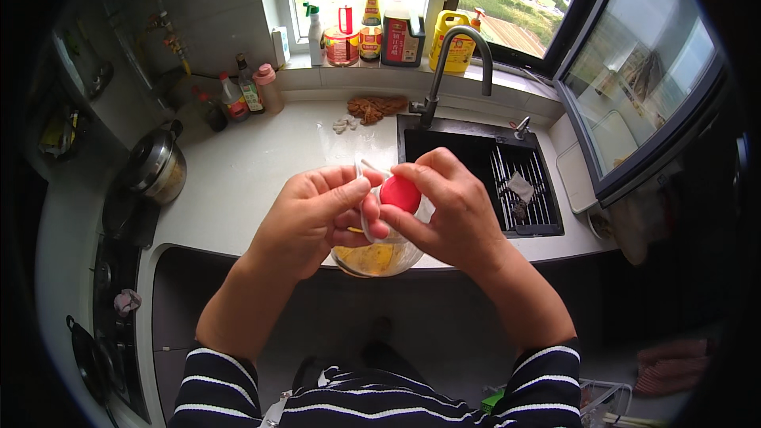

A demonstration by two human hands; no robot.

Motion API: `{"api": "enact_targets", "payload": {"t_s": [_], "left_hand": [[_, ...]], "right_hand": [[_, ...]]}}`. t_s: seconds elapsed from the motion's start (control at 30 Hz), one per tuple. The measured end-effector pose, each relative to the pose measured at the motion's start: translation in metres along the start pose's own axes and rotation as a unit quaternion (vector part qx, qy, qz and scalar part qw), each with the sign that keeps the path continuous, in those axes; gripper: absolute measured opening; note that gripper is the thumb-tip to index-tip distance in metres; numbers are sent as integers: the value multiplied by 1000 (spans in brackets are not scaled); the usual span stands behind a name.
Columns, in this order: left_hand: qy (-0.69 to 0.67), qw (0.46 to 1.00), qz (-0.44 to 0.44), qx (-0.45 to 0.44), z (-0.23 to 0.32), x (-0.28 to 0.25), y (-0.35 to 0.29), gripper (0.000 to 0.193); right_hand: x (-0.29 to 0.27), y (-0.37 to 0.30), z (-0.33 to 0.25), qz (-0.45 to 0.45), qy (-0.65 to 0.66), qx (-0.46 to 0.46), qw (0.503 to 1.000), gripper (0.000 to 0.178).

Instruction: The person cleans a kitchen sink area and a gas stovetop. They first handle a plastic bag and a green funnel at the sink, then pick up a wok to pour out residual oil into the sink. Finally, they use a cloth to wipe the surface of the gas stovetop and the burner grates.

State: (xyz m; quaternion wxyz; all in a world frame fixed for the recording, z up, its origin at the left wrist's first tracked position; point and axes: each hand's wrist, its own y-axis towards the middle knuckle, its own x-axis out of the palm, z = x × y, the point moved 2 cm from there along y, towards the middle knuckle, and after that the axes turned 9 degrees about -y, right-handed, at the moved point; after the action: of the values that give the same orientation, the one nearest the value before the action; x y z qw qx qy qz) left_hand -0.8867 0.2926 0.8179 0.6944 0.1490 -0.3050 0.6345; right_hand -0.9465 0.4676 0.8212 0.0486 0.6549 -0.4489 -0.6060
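Observation:
A smooth, red round thing (400,194) is pinched between the thumb and fingers of my right hand (448,198); whether it is a cap or a ball I cannot tell. My left hand (321,210) grips a thin white strip (360,168) between thumb and fingers. The two hands meet close together, and the white strip and the red thing sit side by side. Below them a clear bowl (380,261) holds a yellow, speckled content that looks like beaten egg. My fingers cover part of the bowl's far side.
A black sink (428,143) with a grey tap (461,32) and a drying rack lies at right. Bottles and jugs line the windowsill (317,75). A brown cloth (374,108) rests by the sink. A lidded pot (158,162) stands left, near the stove. An open window pane (650,71) juts inward.

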Motion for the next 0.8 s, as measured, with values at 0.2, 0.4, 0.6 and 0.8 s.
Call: {"api": "enact_targets", "payload": {"t_s": [0.2, 0.4, 0.6, 0.8], "left_hand": [[-15, 996, -85, -6, -12, 39, 132, 26], [-17, 992, -97, -81, -67, 34, 264, 15], [20, 983, -66, -172, -167, 9, 349, 15], [18, 975, -27, -220, -218, -26, 388, 15]], "right_hand": [[-30, 19, 106, -5, -70, 120, 990, 45], [-1, 4, 209, -44, -178, 205, 961, 37], [65, -56, 292, -117, -216, 315, 917, 32], [124, -93, 337, -115, -183, 344, 914, 29]]}}
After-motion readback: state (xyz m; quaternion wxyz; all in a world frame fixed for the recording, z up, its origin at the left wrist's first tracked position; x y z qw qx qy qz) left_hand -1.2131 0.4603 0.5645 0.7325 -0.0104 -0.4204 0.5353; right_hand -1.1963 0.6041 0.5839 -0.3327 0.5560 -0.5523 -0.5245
